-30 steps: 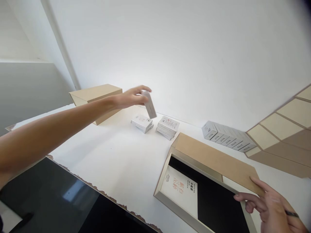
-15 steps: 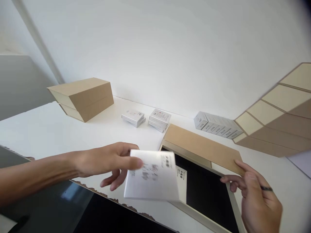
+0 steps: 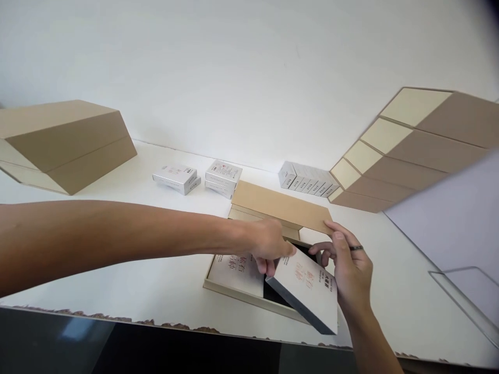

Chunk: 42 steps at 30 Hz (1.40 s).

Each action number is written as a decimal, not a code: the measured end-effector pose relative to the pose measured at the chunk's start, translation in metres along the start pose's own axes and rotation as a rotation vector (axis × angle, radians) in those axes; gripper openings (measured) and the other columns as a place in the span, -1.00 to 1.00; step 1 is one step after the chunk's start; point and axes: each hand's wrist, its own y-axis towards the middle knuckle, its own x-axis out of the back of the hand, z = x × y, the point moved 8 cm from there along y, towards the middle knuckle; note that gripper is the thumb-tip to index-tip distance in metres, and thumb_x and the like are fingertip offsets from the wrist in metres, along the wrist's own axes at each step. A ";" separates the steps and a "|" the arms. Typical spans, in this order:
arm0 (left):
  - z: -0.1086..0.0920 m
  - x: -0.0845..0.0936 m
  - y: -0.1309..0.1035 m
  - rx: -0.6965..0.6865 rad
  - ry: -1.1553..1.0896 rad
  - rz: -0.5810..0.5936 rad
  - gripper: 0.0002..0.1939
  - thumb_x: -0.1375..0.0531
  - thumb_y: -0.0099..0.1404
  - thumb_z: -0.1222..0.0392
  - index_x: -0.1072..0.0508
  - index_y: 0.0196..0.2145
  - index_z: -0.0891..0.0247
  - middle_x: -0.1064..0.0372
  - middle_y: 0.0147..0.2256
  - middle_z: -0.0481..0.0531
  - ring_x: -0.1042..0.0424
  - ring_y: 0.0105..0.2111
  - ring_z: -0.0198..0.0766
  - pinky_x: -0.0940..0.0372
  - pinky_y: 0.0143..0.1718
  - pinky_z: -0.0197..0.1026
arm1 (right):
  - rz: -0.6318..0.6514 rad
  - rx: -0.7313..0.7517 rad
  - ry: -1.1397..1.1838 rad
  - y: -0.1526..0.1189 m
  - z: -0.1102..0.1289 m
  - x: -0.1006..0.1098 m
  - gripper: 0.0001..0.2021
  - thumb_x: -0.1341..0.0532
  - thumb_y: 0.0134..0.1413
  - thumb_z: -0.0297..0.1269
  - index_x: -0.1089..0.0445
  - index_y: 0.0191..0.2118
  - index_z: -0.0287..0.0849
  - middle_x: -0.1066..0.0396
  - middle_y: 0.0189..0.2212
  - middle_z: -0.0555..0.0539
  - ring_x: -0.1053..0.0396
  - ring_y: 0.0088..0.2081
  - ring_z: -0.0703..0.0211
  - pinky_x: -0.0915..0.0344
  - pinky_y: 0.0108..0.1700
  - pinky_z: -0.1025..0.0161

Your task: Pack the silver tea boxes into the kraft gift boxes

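My left hand (image 3: pixel 271 240) is closed on one end of a white carton (image 3: pixel 307 284) with grey sides and printed characters. The carton is tilted over the right part of an open beige gift box (image 3: pixel 253 297), with its lower corner reaching past the front rim. Inside the box, on the left, a second white carton (image 3: pixel 238 274) lies flat, partly covered by my left hand. The black bottom shows beside it. My right hand (image 3: pixel 353 265) pinches the right corner of the raised brown lid (image 3: pixel 283 205); some of its fingers reach over the box's right side.
Two small stacks of silver cartons (image 3: pixel 175 176) (image 3: pixel 223 176) stand near the wall. Behind the lid is a row of silver cartons (image 3: pixel 306 179). Large brown boxes stand at the left (image 3: pixel 78 140) and stacked at the right (image 3: pixel 413 150). The table's front edge (image 3: pixel 195 329) is chipped.
My left hand has carried the white carton rightward, from the box's left side to over its right part. My right hand keeps hold of the lid. The whole view has shifted.
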 end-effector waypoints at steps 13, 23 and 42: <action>-0.030 -0.013 -0.012 -0.217 0.770 -0.077 -0.69 -0.12 0.38 0.06 -0.50 -0.22 0.39 -0.50 -0.15 0.35 -0.47 -0.11 0.16 -0.36 -0.16 0.06 | 0.033 0.045 -0.092 0.005 -0.003 0.003 -0.60 -0.17 0.23 0.05 -0.44 0.03 -0.09 -0.36 -0.60 0.04 -0.29 -0.54 0.21 -0.19 -0.40 0.22; -0.011 -0.014 -0.094 -0.714 0.598 0.012 -0.82 -0.14 0.40 0.21 -0.49 -0.09 0.22 -0.46 -0.03 0.08 -0.40 0.00 -0.14 -0.23 0.11 -0.13 | 0.001 0.029 -0.126 0.003 -0.004 0.006 -0.59 -0.17 0.22 0.07 -0.45 0.04 -0.05 -0.43 -0.57 0.01 -0.30 -0.52 0.21 -0.17 -0.38 0.21; 0.052 0.231 -0.019 -0.119 0.673 -0.574 0.21 -0.38 -0.13 -0.05 0.32 0.27 0.14 -0.17 0.21 0.26 -0.12 0.16 0.25 -0.13 0.11 0.22 | -0.095 -0.032 -0.145 -0.001 0.005 0.002 -0.55 -0.23 0.12 0.07 -0.47 0.02 -0.10 -0.39 -0.60 0.04 -0.16 -0.54 0.24 -0.15 -0.33 0.21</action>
